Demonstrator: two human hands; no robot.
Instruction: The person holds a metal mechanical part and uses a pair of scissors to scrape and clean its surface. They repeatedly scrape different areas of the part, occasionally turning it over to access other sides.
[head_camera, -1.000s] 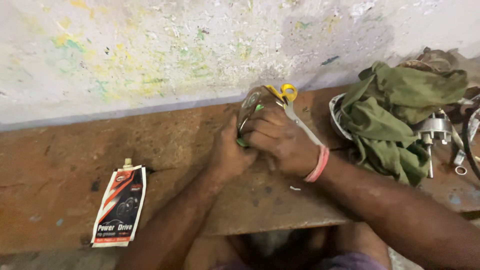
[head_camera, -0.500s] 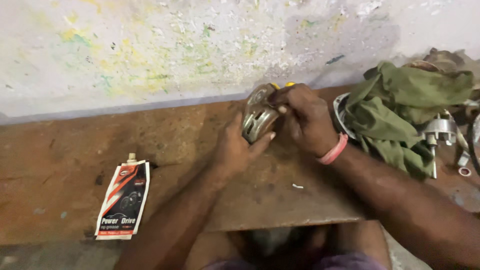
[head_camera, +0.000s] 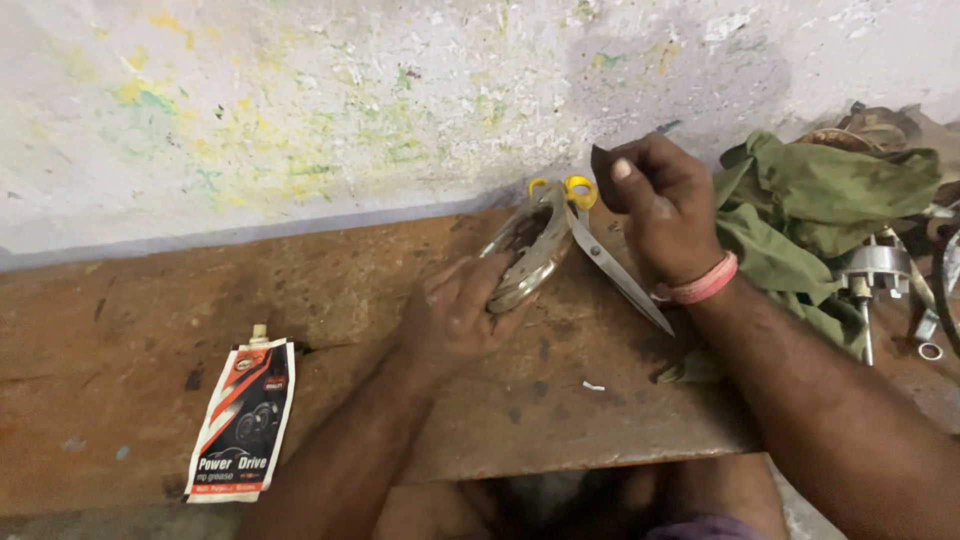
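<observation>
The left hand (head_camera: 455, 315) is closed around a rounded metal part (head_camera: 530, 255), gripping its lower edge and holding it tilted just above the bench (head_camera: 350, 290). The right hand (head_camera: 655, 205) hangs beside it, above the bench, fingers curled with thumb and fingertips pinched together; whether anything is held between them cannot be told. A pink band (head_camera: 697, 285) circles its wrist. Scissors (head_camera: 600, 245) with yellow handles lie between the hands, touching the part. A green cloth (head_camera: 810, 215) is bunched to the right, with metal pieces (head_camera: 875, 270) beside it. Well to the left lies a pouch (head_camera: 243, 420)
</observation>
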